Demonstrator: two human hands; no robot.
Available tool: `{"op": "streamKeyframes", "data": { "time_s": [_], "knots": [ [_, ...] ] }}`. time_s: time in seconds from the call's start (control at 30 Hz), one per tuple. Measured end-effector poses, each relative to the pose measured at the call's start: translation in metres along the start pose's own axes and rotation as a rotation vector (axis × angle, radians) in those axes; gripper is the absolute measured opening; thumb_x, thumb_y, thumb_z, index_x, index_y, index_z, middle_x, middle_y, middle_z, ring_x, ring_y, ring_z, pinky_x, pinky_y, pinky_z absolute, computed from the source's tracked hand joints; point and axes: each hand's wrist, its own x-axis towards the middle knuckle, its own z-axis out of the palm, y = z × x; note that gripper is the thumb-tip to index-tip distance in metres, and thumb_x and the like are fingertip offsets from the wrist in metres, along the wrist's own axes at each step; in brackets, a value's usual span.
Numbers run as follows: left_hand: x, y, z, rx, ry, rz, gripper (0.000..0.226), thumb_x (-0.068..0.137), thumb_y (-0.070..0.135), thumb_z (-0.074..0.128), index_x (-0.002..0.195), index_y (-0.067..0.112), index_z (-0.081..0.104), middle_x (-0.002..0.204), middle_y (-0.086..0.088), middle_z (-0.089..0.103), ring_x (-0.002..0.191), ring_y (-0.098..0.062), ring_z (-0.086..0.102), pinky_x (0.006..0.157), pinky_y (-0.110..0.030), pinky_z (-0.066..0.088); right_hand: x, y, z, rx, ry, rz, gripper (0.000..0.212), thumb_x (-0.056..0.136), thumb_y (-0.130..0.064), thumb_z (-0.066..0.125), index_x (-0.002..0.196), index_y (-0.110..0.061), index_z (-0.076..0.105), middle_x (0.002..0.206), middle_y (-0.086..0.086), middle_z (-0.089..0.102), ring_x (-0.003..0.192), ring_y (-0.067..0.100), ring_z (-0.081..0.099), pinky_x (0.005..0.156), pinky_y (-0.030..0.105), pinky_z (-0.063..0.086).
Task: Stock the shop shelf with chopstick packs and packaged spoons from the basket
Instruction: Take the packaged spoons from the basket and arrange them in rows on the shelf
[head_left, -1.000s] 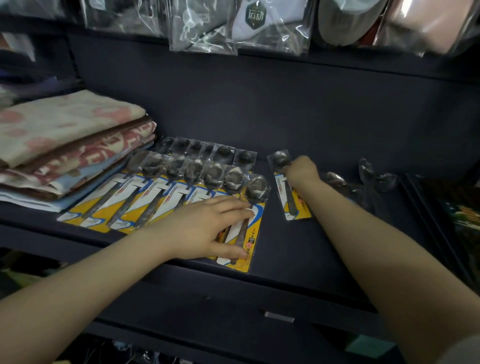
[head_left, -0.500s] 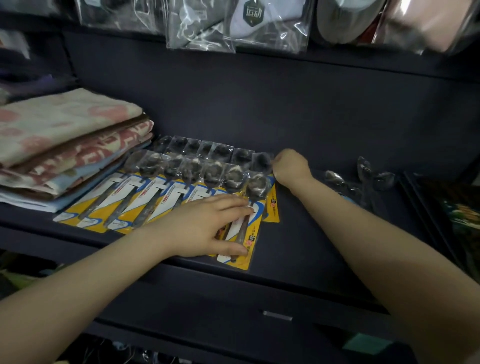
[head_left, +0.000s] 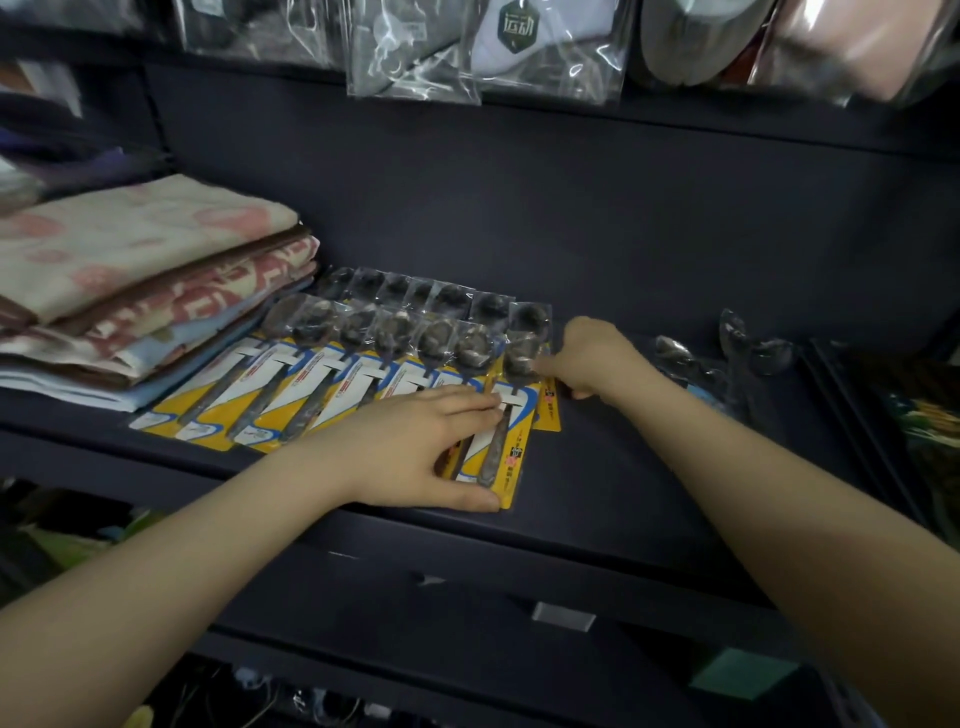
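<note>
Two overlapping rows of packaged spoons (head_left: 291, 384) on yellow and white cards lie on the dark shelf (head_left: 623, 467). My left hand (head_left: 415, 447) lies flat on the front row, fingers spread, thumb at the bottom edge of the rightmost front pack (head_left: 511, 447). My right hand (head_left: 592, 358) rests its fingertips against the right edge of the back row's last spoon pack (head_left: 548, 405), which is tucked under the front pack. No basket or chopstick packs are in view.
Folded towels (head_left: 135, 291) are stacked at the shelf's left. Loose spoons in clear wrap (head_left: 696, 364) lie to the right, beside a dark tray (head_left: 883, 415). Bagged goods (head_left: 483, 47) hang from the shelf above. A lower shelf edge (head_left: 561, 616) runs below.
My right hand slid the last spoon pack leftward from a separate spot into the back row, under the front pack. My left hand stayed pressed on the front row.
</note>
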Motion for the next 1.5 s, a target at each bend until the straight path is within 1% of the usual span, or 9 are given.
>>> {"op": "streamKeyframes", "data": {
  "time_s": [0.17, 0.4, 0.5, 0.6, 0.73, 1.1, 1.2, 1.37, 1.5],
  "knots": [
    [0.001, -0.001, 0.002, -0.016, 0.001, 0.012, 0.113, 0.05, 0.091, 0.025, 0.145, 0.029, 0.021, 0.155, 0.015, 0.014, 0.141, -0.004, 0.011, 0.108, -0.016, 0.01, -0.01, 0.01, 0.004, 0.288, -0.153, 0.023, 0.024, 0.085, -0.007, 0.062, 0.065, -0.01, 0.051, 0.067, 0.006, 0.058, 0.058, 0.017, 0.06, 0.064, 0.028, 0.058],
    [0.0, -0.001, 0.003, -0.04, 0.087, 0.006, 0.112, 0.052, 0.091, 0.024, 0.143, 0.026, 0.024, 0.154, 0.01, 0.019, 0.139, -0.007, 0.022, 0.111, -0.025, 0.025, -0.015, 0.008, 0.016, 0.366, -0.026, -0.027, 0.005, 0.087, -0.011, 0.056, 0.084, -0.008, 0.055, 0.093, 0.016, 0.065, 0.068, 0.024, 0.066, 0.073, 0.038, 0.059],
    [-0.015, -0.008, -0.001, -0.069, 0.216, -0.037, 0.106, 0.058, 0.09, 0.018, 0.144, 0.028, 0.022, 0.155, 0.011, 0.014, 0.138, -0.005, 0.019, 0.111, -0.024, 0.022, -0.036, 0.011, 0.013, -0.03, 0.062, -0.197, 0.05, 0.087, -0.039, 0.058, 0.125, -0.009, 0.046, 0.127, 0.016, 0.054, 0.115, 0.033, 0.054, 0.095, 0.039, 0.047],
    [-0.041, -0.026, 0.001, -0.011, 0.288, -0.122, 0.102, 0.06, 0.091, 0.013, 0.14, 0.031, 0.033, 0.152, 0.006, 0.027, 0.136, -0.012, 0.031, 0.109, -0.029, 0.028, -0.072, 0.014, 0.016, -0.1, -0.138, -0.415, 0.079, 0.082, -0.054, 0.058, 0.145, -0.018, 0.027, 0.155, 0.009, 0.022, 0.144, 0.026, 0.018, 0.116, 0.033, 0.02],
    [-0.061, -0.042, 0.005, 0.027, 0.151, -0.22, 0.108, 0.05, 0.096, 0.001, 0.14, 0.041, 0.027, 0.154, 0.008, 0.02, 0.14, -0.012, 0.024, 0.112, -0.027, 0.022, -0.09, 0.017, 0.031, -0.227, -0.254, -0.413, 0.095, 0.081, -0.064, 0.05, 0.151, -0.019, 0.005, 0.16, 0.007, -0.009, 0.148, 0.022, -0.004, 0.121, 0.037, 0.008],
    [-0.054, -0.043, -0.003, 0.118, 0.127, -0.201, 0.114, 0.047, 0.095, 0.0, 0.138, 0.034, 0.032, 0.145, 0.005, 0.033, 0.13, -0.02, 0.035, 0.105, -0.039, 0.034, -0.091, 0.005, 0.035, -0.101, -0.22, -0.31, 0.091, 0.08, -0.058, 0.058, 0.15, -0.023, 0.013, 0.161, 0.0, -0.003, 0.148, 0.017, 0.005, 0.117, 0.029, 0.013],
    [-0.055, -0.036, -0.005, 0.111, 0.241, -0.19, 0.099, 0.061, 0.08, 0.017, 0.142, 0.024, 0.026, 0.145, 0.0, 0.038, 0.131, -0.022, 0.036, 0.104, -0.04, 0.035, -0.103, 0.008, 0.04, -0.024, -0.091, -0.343, 0.08, 0.079, -0.056, 0.06, 0.146, -0.022, 0.03, 0.159, 0.002, 0.011, 0.146, 0.017, 0.016, 0.116, 0.027, 0.018],
    [-0.048, -0.004, -0.014, 0.007, 0.528, 0.041, 0.061, 0.079, 0.056, 0.031, 0.116, 0.016, 0.059, 0.112, -0.001, 0.064, 0.097, -0.025, 0.063, 0.076, -0.036, 0.052, -0.111, 0.049, 0.022, -0.049, 0.538, -0.078, 0.038, 0.09, -0.031, 0.056, 0.118, -0.005, 0.058, 0.122, 0.015, 0.059, 0.115, 0.033, 0.052, 0.094, 0.035, 0.039],
    [-0.02, 0.018, -0.017, -0.128, 0.448, 0.091, 0.058, 0.076, 0.055, 0.028, 0.113, 0.022, 0.058, 0.107, 0.005, 0.062, 0.087, -0.018, 0.063, 0.07, -0.039, 0.053, -0.099, 0.095, -0.006, -0.287, 0.508, 0.304, 0.042, 0.095, -0.033, 0.045, 0.116, 0.003, 0.052, 0.124, 0.025, 0.053, 0.117, 0.043, 0.045, 0.092, 0.045, 0.04]
  ]
}}
